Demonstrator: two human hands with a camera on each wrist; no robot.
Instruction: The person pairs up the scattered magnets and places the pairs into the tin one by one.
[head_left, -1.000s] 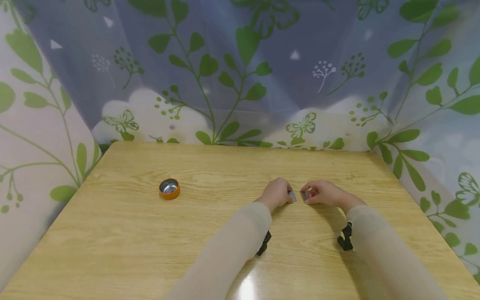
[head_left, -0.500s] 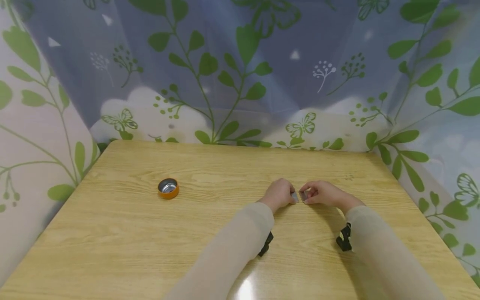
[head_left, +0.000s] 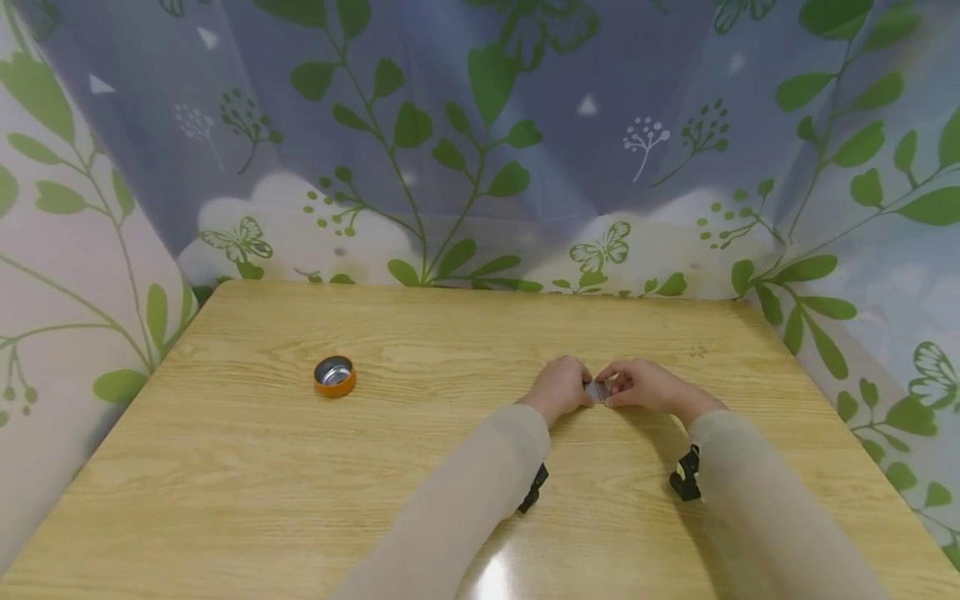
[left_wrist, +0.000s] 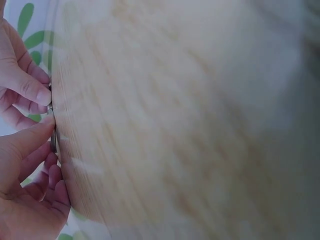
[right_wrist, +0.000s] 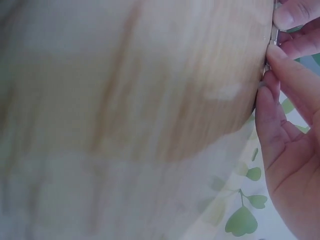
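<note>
Near the right-centre of the table, my left hand (head_left: 558,388) pinches a small flat grey piece (head_left: 592,392) between thumb and fingers. Facing it, my right hand (head_left: 647,386) pinches a second thin grey piece (head_left: 604,389). The inner edges of the two pieces appear to meet, low over the tabletop. The left wrist view shows the left-hand piece (left_wrist: 53,141) edge-on as a thin dark strip, with my right thumb just above. Both pieces are largely covered by fingers, and their exact kind cannot be made out.
On the left part of the wooden table (head_left: 300,475) stands a small round orange container (head_left: 337,389) with a shiny metallic inside. Behind the table hangs a leaf-patterned curtain (head_left: 405,183), which also runs along both sides.
My left hand has moved slightly right, bringing its grey piece up to the right-hand one and closing the gap between them. The right hand has barely moved.
</note>
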